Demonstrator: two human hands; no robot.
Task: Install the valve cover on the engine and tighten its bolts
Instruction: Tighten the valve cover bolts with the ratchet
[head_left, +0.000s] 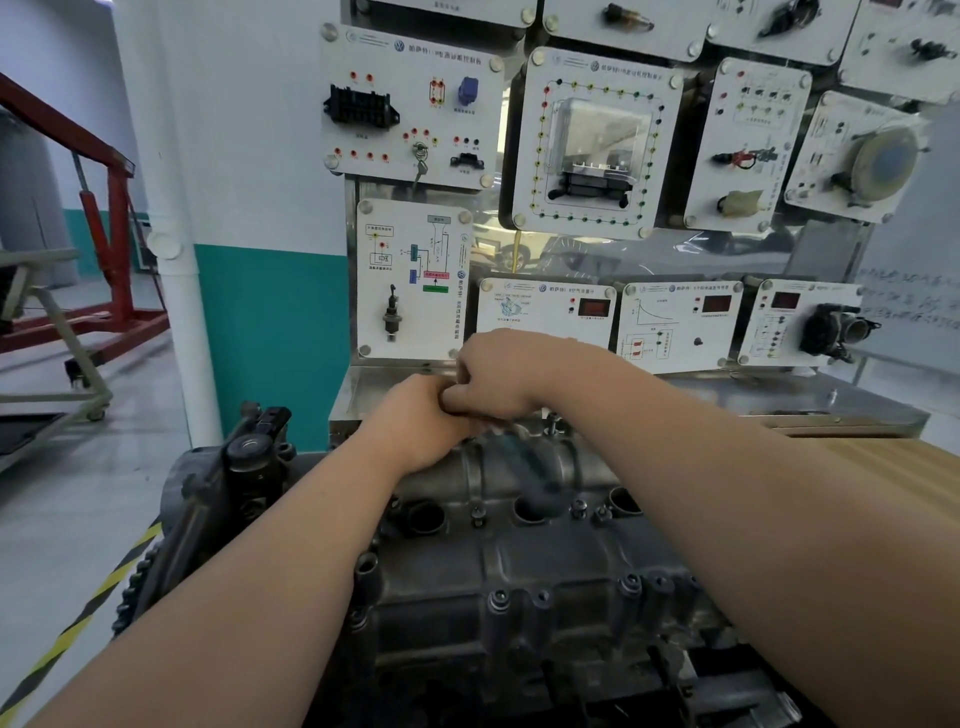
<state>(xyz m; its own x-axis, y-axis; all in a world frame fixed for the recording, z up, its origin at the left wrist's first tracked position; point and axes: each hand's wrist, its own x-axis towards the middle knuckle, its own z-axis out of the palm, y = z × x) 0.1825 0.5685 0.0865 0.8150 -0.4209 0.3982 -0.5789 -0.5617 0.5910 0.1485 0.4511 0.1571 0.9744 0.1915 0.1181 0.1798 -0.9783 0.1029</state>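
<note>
From the head camera, the dark grey cast-metal valve cover (519, 561) sits on top of the engine (208, 493), filling the lower middle of the picture, with round plug wells along its centre line. Several dark hex bolts (498, 597) stand in bosses along its near edge, and more show beside the wells. Both bare forearms reach forward across the cover to its far edge. There the left hand (415, 421) and the right hand (493, 374) are pressed together, the right one slightly higher and further away. The fingers of both are clenched. What they grasp is hidden under the knuckles, so I cannot tell whether either holds anything. Just below the hands a blurred teal and dark streak (524, 457) slants over the far ridge of the cover; it is too smeared to identify. At the engine's left end a toothed sprocket (135, 587) shows. Behind stands a training board of white panels (597, 145) carrying connectors, sockets and small displays, with a steel shelf (727, 395) at its foot. A pale wood-grain surface (883, 467) lies to the right. To the left are a white pipe (176, 260), a red steel hoist frame (114, 208) and yellow-black floor tape (104, 587).
</note>
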